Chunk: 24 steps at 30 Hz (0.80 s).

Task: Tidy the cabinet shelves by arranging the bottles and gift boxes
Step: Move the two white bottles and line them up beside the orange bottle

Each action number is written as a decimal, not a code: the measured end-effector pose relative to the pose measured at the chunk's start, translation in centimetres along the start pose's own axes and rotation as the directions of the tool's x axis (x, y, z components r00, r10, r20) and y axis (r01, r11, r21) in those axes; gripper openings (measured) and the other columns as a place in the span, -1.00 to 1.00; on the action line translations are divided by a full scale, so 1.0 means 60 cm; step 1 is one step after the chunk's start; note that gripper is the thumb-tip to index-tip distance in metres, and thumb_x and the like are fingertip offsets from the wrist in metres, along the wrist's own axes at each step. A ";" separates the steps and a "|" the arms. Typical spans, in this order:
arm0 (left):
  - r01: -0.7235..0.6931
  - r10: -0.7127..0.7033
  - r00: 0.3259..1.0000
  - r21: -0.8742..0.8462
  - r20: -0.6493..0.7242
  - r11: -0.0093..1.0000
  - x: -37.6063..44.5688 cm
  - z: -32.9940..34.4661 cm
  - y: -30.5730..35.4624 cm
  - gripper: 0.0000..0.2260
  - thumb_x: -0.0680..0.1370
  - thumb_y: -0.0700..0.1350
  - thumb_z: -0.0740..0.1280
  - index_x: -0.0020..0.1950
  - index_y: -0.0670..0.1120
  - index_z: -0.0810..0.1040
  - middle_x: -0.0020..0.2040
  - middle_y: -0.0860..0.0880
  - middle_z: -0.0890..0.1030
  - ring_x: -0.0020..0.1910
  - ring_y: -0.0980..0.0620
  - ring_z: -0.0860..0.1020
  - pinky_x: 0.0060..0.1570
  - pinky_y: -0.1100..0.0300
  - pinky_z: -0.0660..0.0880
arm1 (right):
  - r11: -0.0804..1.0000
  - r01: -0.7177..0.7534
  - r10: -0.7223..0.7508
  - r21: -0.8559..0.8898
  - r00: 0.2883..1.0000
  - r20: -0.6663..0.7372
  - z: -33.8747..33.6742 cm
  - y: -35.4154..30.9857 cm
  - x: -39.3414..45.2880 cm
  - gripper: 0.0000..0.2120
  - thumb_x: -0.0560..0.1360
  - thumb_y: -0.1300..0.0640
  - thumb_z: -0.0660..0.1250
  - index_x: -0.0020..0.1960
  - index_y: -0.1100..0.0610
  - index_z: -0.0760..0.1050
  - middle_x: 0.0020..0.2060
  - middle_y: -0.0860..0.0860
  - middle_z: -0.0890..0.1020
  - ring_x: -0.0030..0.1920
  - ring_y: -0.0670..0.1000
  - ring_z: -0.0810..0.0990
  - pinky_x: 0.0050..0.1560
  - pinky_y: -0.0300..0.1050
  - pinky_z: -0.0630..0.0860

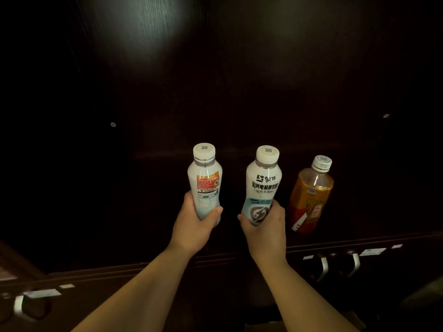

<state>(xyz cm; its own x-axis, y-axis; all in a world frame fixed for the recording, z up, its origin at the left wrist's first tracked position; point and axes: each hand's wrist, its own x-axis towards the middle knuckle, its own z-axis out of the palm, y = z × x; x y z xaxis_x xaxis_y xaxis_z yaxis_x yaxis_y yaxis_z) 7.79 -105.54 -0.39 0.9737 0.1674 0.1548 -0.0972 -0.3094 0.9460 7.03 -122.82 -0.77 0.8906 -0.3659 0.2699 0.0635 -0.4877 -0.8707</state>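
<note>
Mid-arrangement at frame centre: left hand (195,225) wrapped around one white bottle (205,180), right hand (265,225) around another white bottle (263,185), amber tea bottle (311,195) already upright at right on the dark shelf (143,212), gift boxes nowhere visible.

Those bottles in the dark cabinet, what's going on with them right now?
A person is working at a dark cabinet shelf with a bottle in each bare hand. The left hand has its grip around the lower part of a white bottle with a red label, and the right hand holds a matching white bottle the same way, both upright. An amber drink bottle stands untouched to their right. No gift boxes are in sight.
</note>
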 end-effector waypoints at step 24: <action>0.048 -0.049 0.999 -0.032 -0.010 0.998 0.010 0.002 -0.005 -0.11 0.23 0.17 0.58 0.44 0.26 0.18 0.27 0.15 0.50 0.22 0.14 0.53 0.11 0.16 0.57 | 1.000 0.005 -0.005 -0.026 1.000 -0.019 -0.004 -0.002 -0.003 -0.27 0.35 0.10 0.59 0.40 0.15 0.32 0.22 0.08 0.45 0.24 0.08 0.49 0.17 0.14 0.55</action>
<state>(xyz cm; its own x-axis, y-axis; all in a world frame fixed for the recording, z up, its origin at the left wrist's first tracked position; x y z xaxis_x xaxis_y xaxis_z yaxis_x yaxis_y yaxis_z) 8.41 -105.44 -0.61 0.9751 0.1915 0.1114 -0.0567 -0.2707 0.9610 6.77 -122.87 -0.59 0.8818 -0.3779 0.2822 0.0561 -0.5100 -0.8583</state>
